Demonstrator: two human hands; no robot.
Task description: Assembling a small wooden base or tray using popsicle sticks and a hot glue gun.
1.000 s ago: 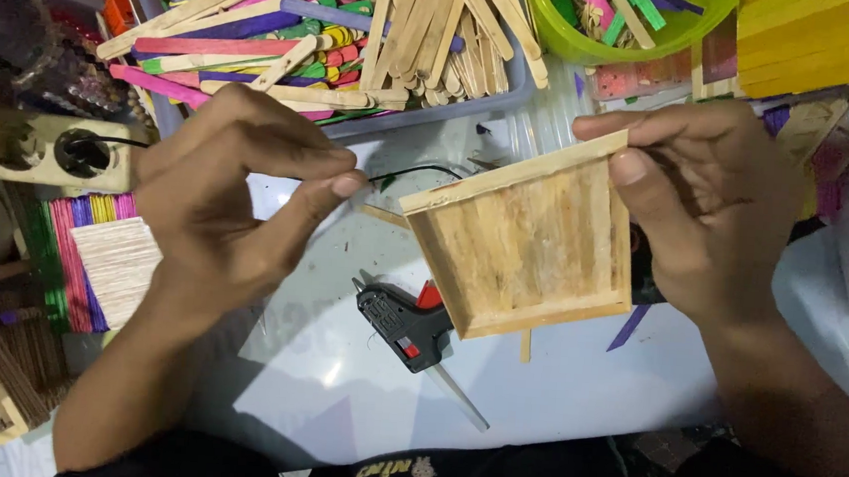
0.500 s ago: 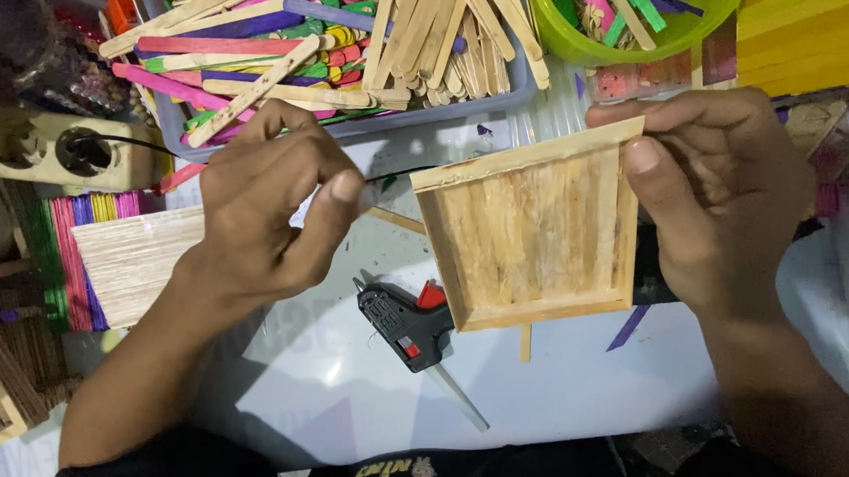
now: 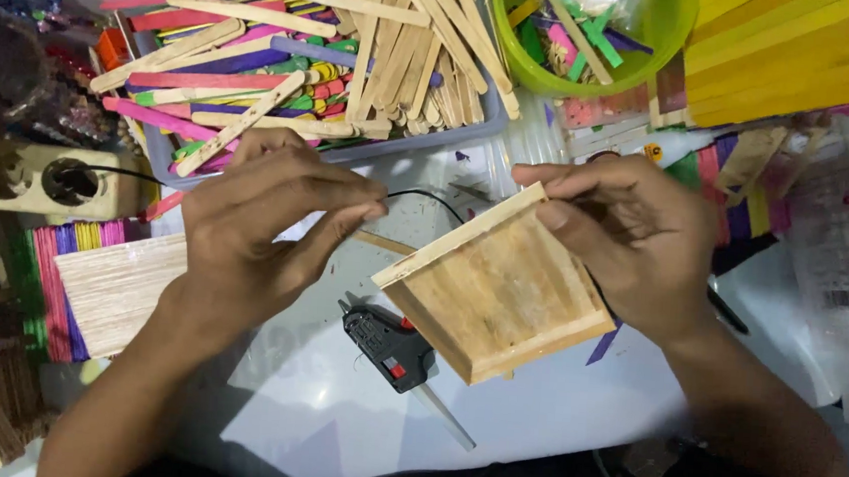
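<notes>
**Hands Meet Over Stick-Built Panel**

Right hand (image 3: pixel 630 246) clamped on a square wooden panel (image 3: pixel 500 292) of glued craft sticks, thumb pressed along its upper rim, fingers wrapped behind its far edge; panel held tilted above the white counter (image 3: pixel 551 413), top rim running on a slant from lower left to upper right. Left hand (image 3: pixel 268 224) hovering just to the left of that rim, fingers curled and pinched together at the tips, apparently closed on something small or on nothing; cannot tell which from this angle. Panel's near corner pointing toward the left fingertips, a narrow gap between them, so left hand nearer the rim's low end and right hand gripping its high end.

Below the panel, a black glue gun (image 3: pixel 384 344) with a red trigger lying on the counter, nozzle aimed down and right. Behind the hands, a grey tray (image 3: pixel 421 142) heaped with plain and coloured sticks, a green bowl (image 3: pixel 672 47) of coloured pieces, yellow sticks (image 3: pixel 780 54) stacked at far right. At left, a beige power strip (image 3: pixel 35 185) and a bundle of thin pale sticks (image 3: pixel 112 288).
</notes>
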